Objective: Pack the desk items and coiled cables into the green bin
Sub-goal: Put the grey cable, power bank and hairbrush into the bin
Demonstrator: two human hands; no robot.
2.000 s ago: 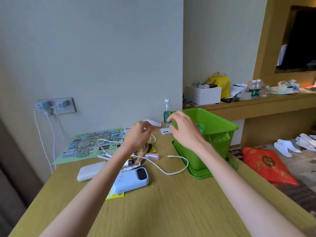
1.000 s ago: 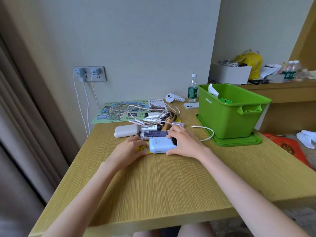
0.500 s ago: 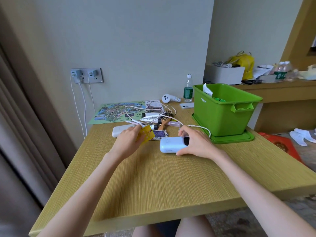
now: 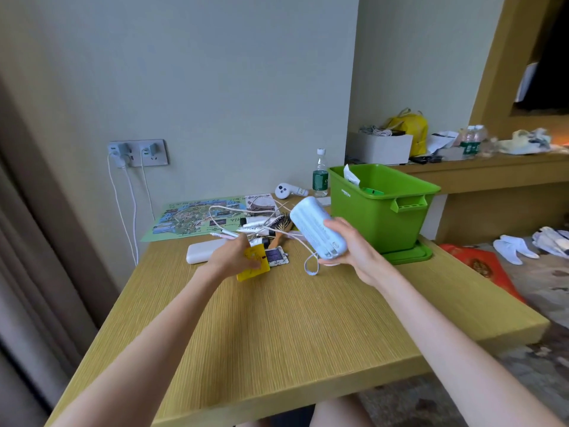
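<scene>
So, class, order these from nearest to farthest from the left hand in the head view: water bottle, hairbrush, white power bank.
1. white power bank, beside the left hand
2. hairbrush, in the pile
3. water bottle, by the wall

Left hand pinches yellow card; right hand grips power bank.

The bin is bright green, and the power bank is pale blue with ribbed stripes. The packet is yellow, the desk a streaked yellow-brown grain, the map green-edged.
</scene>
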